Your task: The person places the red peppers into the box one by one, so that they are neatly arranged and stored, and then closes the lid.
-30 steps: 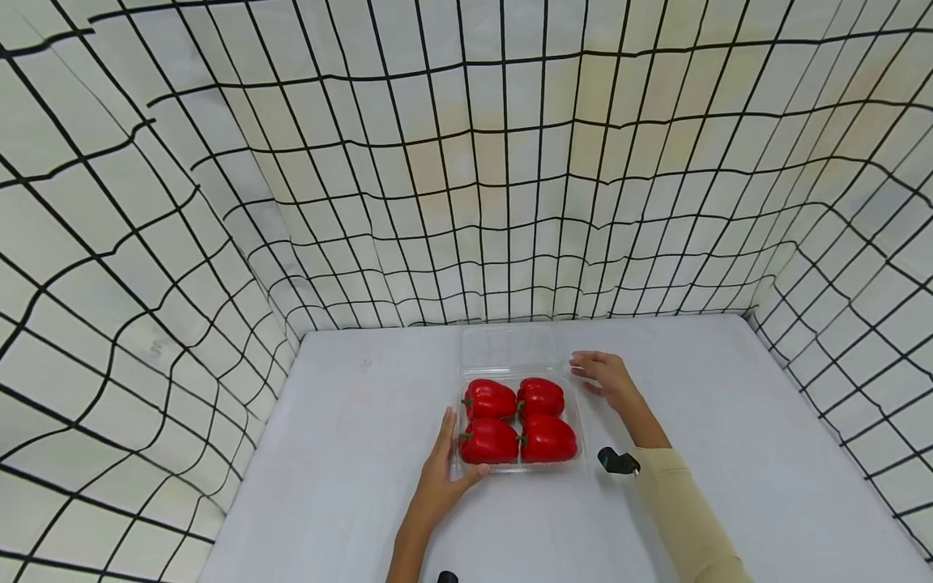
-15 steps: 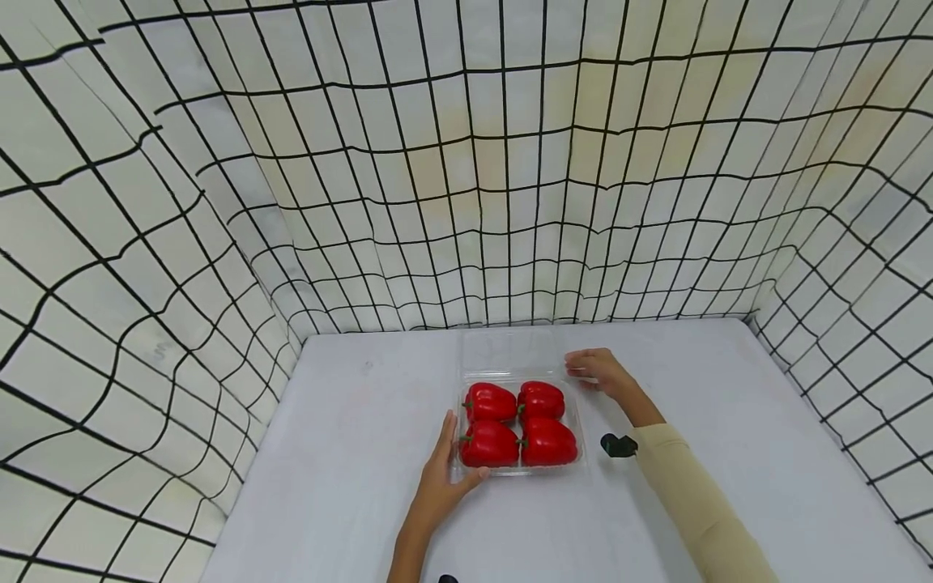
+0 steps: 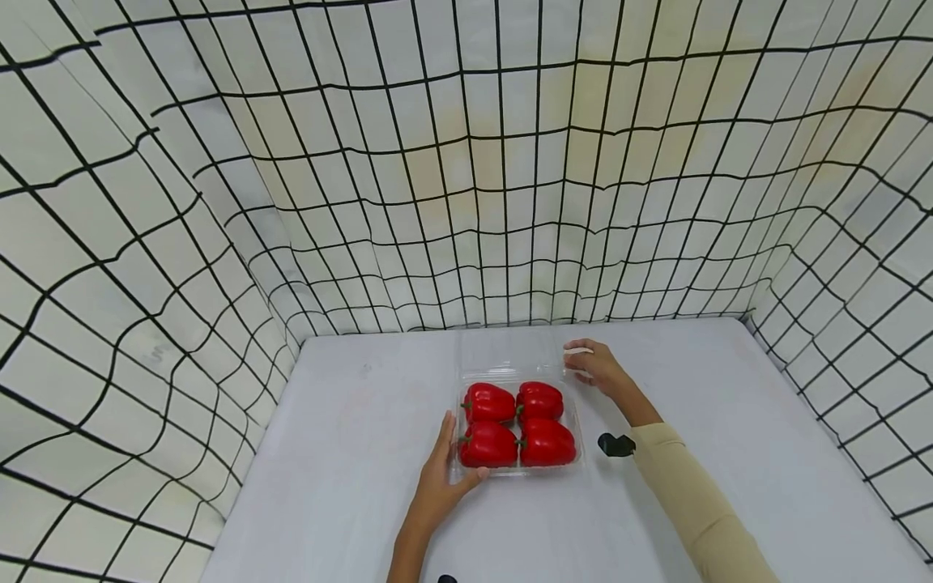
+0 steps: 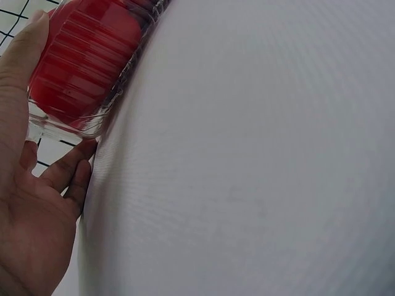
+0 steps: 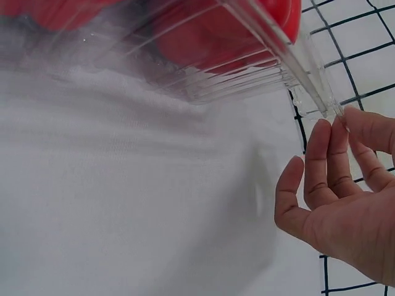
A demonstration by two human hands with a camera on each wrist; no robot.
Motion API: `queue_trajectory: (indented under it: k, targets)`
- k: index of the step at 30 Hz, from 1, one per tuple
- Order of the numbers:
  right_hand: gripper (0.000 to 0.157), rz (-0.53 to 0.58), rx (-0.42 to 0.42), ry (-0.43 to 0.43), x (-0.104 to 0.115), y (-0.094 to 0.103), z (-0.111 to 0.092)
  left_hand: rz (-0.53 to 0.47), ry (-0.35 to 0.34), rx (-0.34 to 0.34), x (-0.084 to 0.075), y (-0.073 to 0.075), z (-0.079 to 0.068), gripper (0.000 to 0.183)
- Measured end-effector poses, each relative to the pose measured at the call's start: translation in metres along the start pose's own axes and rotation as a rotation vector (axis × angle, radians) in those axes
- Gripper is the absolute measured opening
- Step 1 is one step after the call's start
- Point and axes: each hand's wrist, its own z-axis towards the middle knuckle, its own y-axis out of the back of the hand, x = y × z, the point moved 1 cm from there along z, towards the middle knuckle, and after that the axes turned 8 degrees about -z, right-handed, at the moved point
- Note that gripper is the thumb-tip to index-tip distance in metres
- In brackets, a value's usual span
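Several red bell peppers (image 3: 548,442) lie in two rows in a clear plastic container (image 3: 521,472) on the table. Its transparent lid (image 3: 506,350) is folded back flat behind it. My left hand (image 3: 436,484) rests at the near left corner, fingers straight along the left side and thumb touching the front edge; in the left wrist view the thumb (image 4: 29,52) lies against the clear wall. At the far right, my right hand (image 3: 596,368) is beside the lid hinge. Its thumb and fingertips (image 5: 319,132) pinch the lid's plastic edge in the right wrist view.
A white table (image 3: 350,453) surrounds the container. Black netting (image 3: 503,202) over pale walls encloses it at the back and both sides. A small black device (image 3: 616,445) sits by the right sleeve (image 3: 692,494).
My right hand has moved slightly back and left along the container's right side, up to the lid's edge. My left hand and the peppers stay where they were.
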Motion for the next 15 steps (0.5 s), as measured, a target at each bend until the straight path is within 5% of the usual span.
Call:
queue_trajectory:
  k: [6, 15]
  targets:
    - [0.033, 0.041, -0.007, 0.14, 0.002, 0.005, -0.007, -0.004, 0.004, 0.003, -0.002, 0.001, 0.0, 0.101]
    - [0.028, -0.081, -0.018, 0.313, -0.008, 0.013, -0.018, 0.005, -0.007, -0.003, 0.0, 0.0, 0.0, 0.1]
